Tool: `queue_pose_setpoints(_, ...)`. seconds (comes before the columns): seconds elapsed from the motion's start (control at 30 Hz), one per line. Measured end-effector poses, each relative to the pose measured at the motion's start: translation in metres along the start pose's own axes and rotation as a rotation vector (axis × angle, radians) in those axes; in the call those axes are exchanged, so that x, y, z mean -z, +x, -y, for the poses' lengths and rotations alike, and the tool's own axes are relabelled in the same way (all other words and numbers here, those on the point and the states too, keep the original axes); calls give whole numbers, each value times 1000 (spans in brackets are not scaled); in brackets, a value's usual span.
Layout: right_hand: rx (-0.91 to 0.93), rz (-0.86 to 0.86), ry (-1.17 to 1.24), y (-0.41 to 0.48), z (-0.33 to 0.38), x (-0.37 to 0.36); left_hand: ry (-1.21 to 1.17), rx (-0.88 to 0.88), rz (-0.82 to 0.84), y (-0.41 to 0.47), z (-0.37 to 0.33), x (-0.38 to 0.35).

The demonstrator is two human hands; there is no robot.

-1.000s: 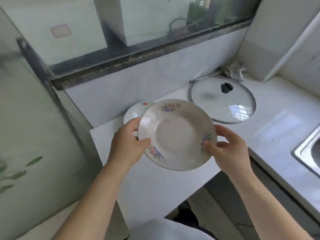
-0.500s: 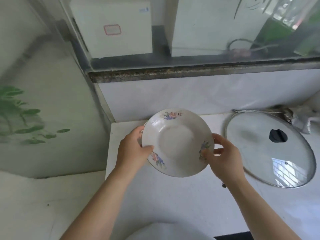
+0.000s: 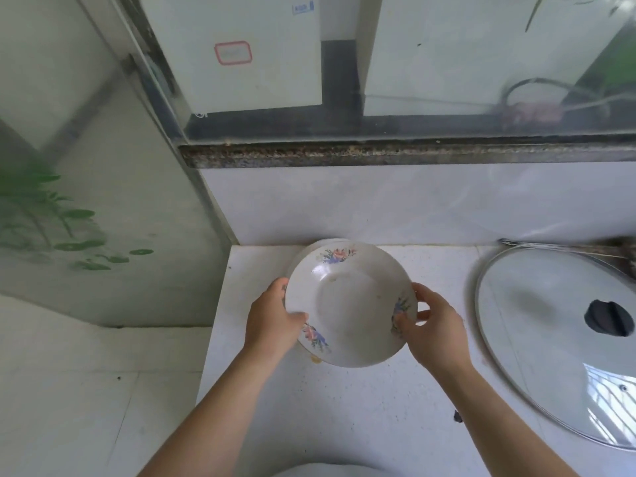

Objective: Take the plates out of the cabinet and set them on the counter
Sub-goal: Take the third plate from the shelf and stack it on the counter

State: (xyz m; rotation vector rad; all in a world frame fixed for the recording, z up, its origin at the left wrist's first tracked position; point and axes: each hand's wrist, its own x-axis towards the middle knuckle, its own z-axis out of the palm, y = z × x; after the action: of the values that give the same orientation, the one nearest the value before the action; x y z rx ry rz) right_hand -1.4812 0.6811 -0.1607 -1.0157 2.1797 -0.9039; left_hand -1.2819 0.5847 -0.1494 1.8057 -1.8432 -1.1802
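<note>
At far left we note a frosted panel [image 3: 69, 235] printed with green leaves, standing against the white counter [image 3: 344, 425]; next, the left hand [image 3: 272, 321] grips the near-left rim of the plate [image 3: 351, 304], thumb lying on the upper face beside a floral print, fingers hidden beneath; the plate sits over the rear left part of the counter, close to the tiled back wall; being round, it has no long axis to report; its hollow faces up and towards the camera, one floral print at the far rim, one near left, one at right; a second plate [image 3: 320, 243] shows only as a sliver of rim behind the far edge, and we cannot tell whether the two touch; the right hand [image 3: 433, 328] grips the right rim, thumb pressed on the floral print, fingers curled behind the edge; further right, well apart from the plate, a glass lid [image 3: 550, 356] lies flat on the counter, its dark knob [image 3: 608, 318] uppermost.
</note>
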Motion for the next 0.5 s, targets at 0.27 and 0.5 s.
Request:
queue_pose_setpoints(0.27,-29,36,-44,22,-8,-16,86,34,54,28,11,-11)
queue_pose_setpoints(0.5,-62,47,-72,32,-14,-28,97,50,62,44,21,-17)
